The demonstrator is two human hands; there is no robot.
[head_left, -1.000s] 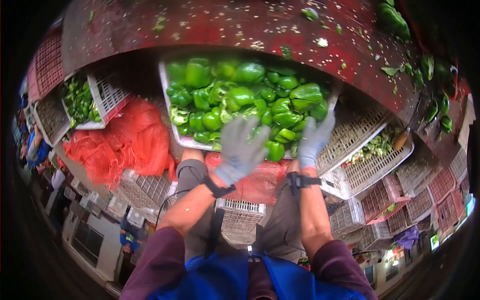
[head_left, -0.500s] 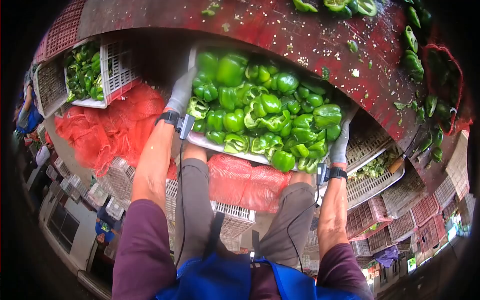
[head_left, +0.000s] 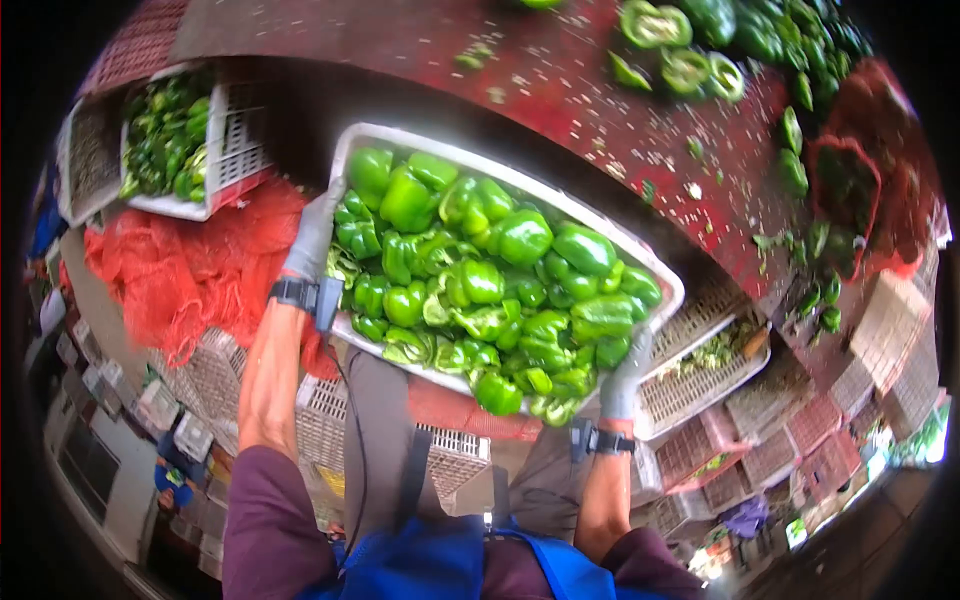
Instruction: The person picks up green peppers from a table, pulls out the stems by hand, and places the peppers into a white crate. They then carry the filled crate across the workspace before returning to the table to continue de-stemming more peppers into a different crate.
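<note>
Currently the crate (head_left: 655, 270) of peppers (head_left: 480, 280) runs long from 10 to 4 o'clock, tilted. Left hand (head_left: 312, 235) clasps the 9 o'clock rim, right hand (head_left: 625, 375) the 5 o'clock corner; both equally engaged.

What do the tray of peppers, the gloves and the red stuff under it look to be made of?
Tray: seems a pale, smooth plastic, with a thin moulded rim. Gloves: left hand and right hand wear grey knit, likely fabric, matte. Red stuff: open mesh netting, crumpled like sacking, probably plastic net. Crates beside it: perforated white plastic.
</note>
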